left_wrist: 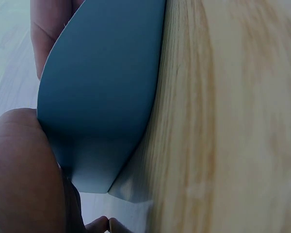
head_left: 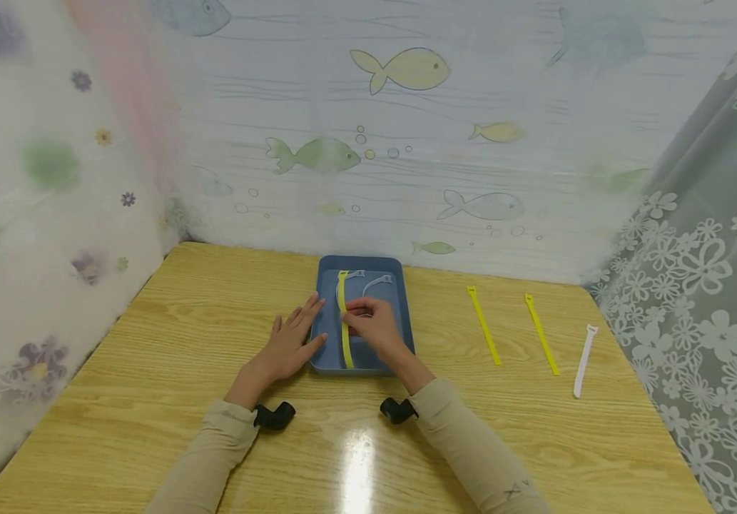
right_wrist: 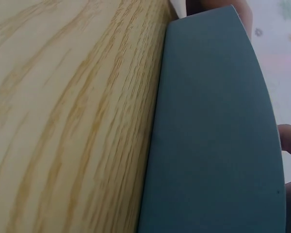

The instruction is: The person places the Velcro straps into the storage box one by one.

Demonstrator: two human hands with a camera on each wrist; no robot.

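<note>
A blue tray sits mid-table and holds a long yellow strap and two white straps. My right hand is inside the tray, its curled fingers pinching the yellow strap near its middle. My left hand lies flat on the table with straight fingers against the tray's left wall. The left wrist view is filled by the tray's outer wall and the wooden table. In the right wrist view the tray wall hides the strap.
Right of the tray, two yellow straps and a white strap lie side by side on the wooden table. Patterned curtains close in the left, back and right sides. A black wrist camera is on each forearm.
</note>
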